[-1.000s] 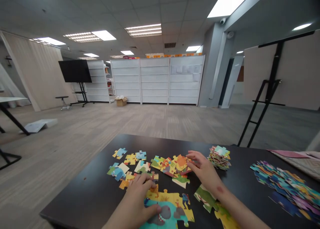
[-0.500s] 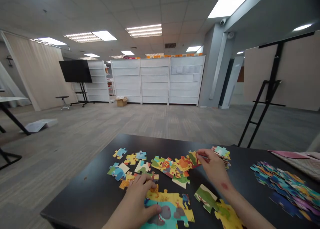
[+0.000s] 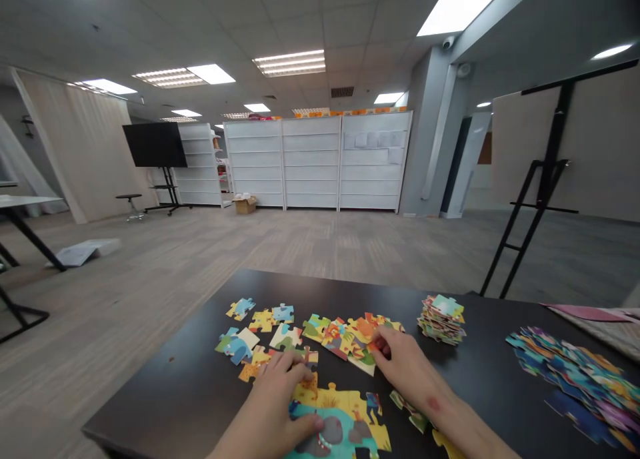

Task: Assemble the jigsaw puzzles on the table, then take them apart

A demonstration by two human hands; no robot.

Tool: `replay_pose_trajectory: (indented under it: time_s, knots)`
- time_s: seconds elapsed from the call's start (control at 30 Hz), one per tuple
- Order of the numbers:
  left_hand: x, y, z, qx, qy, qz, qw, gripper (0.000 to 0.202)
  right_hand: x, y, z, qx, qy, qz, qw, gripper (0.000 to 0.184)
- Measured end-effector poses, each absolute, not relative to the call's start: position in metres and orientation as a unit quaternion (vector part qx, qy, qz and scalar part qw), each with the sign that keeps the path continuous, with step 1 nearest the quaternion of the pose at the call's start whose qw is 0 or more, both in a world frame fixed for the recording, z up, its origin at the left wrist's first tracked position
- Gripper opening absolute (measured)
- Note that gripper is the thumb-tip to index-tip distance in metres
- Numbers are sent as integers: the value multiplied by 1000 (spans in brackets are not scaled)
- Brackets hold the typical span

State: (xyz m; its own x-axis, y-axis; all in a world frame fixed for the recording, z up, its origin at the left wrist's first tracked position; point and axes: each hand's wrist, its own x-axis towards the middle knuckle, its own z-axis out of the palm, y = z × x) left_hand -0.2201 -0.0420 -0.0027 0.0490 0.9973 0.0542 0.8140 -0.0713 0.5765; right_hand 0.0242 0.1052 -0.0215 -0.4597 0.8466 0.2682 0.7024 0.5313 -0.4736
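Note:
My left hand lies over a joined puzzle section with a grey hippo in blue water. Its fingers are spread, the thumb on the hippo part and the fingertips on orange and yellow pieces just beyond. My right hand pinches at the right edge of a colourful puzzle cluster with red, orange, yellow and green parts. A puzzle piece seems to be between its fingertips, mostly hidden by them. Beneath the right forearm, a green and cream piece partly shows.
Loose pieces lie at the left of the black table. A stack of pieces stands at the back right, with a blue and purple pile farther right. A pink-edged cloth-like item lies at the right edge.
My right hand has moved left and nearer from the cluster's far right end, uncovering the stack. The green and red piece at its fingertips no longer shows clearly. My left hand stays put.

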Motion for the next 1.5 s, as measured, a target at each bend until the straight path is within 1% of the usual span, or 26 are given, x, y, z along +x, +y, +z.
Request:
replay_pose_trajectory:
  time_s: [0.1,0.27,0.4,0.6,0.8,0.87,0.97,1.07,1.1,1.2,1.27,1.3,1.33,1.43,1.5]
  knots:
    - [-219,-42,0,694,653,223,206,37,26,109,-24,-463,-838,160,240,14]
    - [-217,-42,2,692,658,213,208,39,26,106,-26,-460,-838,146,254,10]
    - [-216,-41,1,694,657,210,204,36,20,105,-29,-476,-823,150,269,24]
    - [-215,-40,-2,696,654,213,205,38,18,106,-23,-490,-818,161,255,23]
    - [-215,-41,2,701,652,204,202,38,24,100,-12,-469,-832,126,268,38]
    - [-214,-41,5,697,656,200,208,37,27,99,-8,-463,-835,119,271,40]
    - [-215,-42,8,691,663,199,206,38,34,100,-2,-463,-842,118,251,38]
    - [-218,-42,8,690,670,194,195,38,41,101,0,-466,-849,140,208,33]
    - [-220,-42,8,690,671,192,191,38,43,101,0,-469,-848,153,191,36]
    - [-229,-42,6,681,683,194,179,35,48,101,-1,-480,-844,193,144,57]
    - [-236,-42,5,677,686,197,178,34,50,100,1,-476,-844,210,130,62]
    - [-239,-41,5,677,685,201,178,34,51,100,4,-474,-845,212,130,60]
    - [-241,-40,5,678,683,206,178,33,51,99,6,-474,-844,213,131,54]
    - [-244,-38,2,684,672,220,180,30,52,101,16,-479,-836,231,130,23]
    - [-240,-38,0,689,662,231,185,35,53,103,19,-473,-827,270,139,8]
